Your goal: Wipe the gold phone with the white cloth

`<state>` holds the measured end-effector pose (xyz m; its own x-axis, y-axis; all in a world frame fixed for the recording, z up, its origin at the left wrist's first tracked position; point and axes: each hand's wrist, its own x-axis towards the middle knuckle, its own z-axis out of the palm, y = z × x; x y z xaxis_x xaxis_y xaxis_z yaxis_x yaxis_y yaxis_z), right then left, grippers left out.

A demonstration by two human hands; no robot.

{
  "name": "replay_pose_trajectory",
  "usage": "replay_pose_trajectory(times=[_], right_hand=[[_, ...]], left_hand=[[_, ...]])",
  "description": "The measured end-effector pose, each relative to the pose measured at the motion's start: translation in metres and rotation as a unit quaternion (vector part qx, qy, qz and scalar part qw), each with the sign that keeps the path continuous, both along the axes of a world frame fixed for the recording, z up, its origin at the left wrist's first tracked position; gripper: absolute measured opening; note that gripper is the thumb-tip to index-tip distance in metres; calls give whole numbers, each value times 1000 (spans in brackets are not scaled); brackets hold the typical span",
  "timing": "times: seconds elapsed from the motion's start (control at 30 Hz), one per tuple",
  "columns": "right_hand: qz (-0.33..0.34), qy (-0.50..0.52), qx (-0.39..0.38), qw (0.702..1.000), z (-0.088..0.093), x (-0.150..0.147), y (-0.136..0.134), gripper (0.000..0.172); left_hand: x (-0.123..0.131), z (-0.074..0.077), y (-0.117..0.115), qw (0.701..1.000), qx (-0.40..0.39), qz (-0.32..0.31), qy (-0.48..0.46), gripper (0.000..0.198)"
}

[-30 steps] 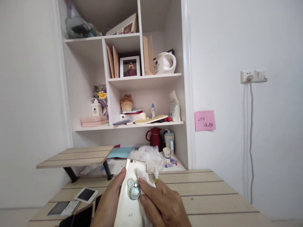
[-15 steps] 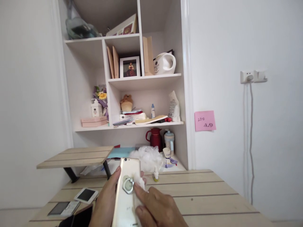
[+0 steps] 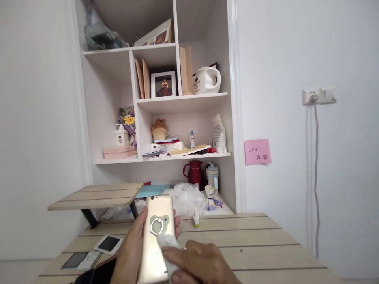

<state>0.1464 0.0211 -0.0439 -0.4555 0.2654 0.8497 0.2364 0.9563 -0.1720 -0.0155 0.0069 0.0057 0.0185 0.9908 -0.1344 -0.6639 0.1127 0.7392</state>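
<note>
A gold smartphone (image 3: 149, 252), back side up, rests in my left hand (image 3: 130, 246), with the thumb along one edge and the fingers wrapped round the other. A bear-shaped ring holder (image 3: 157, 225) sits on the phone's back. My right hand (image 3: 201, 262) pinches a white cotton wad (image 3: 168, 241) and presses it on the phone's back just below the ring. Left of my left hand, a white phone (image 3: 108, 244) and a keypad phone (image 3: 81, 260) lie on the slatted table (image 3: 254, 244), beside a dark object (image 3: 96, 273) partly hidden by my wrist.
A raised wooden stand (image 3: 97, 196) occupies the table's left side. Behind the phone lie a heap of white cotton (image 3: 186, 199) and a small white-topped item (image 3: 196, 219). Further back stand a red jug (image 3: 195, 175), a light-blue bottle (image 3: 212, 177) and a cup (image 3: 209, 191).
My right hand has moved the cotton down the phone's back, from beside the ring to below it. The phone has turned slightly, and its bear-shaped ring base now shows more fully.
</note>
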Motion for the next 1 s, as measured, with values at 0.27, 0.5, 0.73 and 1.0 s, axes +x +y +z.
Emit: replay_pose_trajectory(times=[0.27, 0.5, 0.73, 1.0], right_hand=[[93, 12, -110, 989, 2, 6, -1, 32], [25, 52, -49, 997, 6, 11, 1, 31], [-194, 172, -133, 957, -12, 7, -3, 45], [-174, 210, -110, 956, -9, 4, 3, 29]], left_hand=[[-4, -2, -1, 993, -38, -114, -12, 42], [0, -13, 9, 999, -28, -22, -9, 35], [13, -11, 5, 999, 4, 34, 19, 40], [21, -10, 4, 980, 22, -176, -96, 55]])
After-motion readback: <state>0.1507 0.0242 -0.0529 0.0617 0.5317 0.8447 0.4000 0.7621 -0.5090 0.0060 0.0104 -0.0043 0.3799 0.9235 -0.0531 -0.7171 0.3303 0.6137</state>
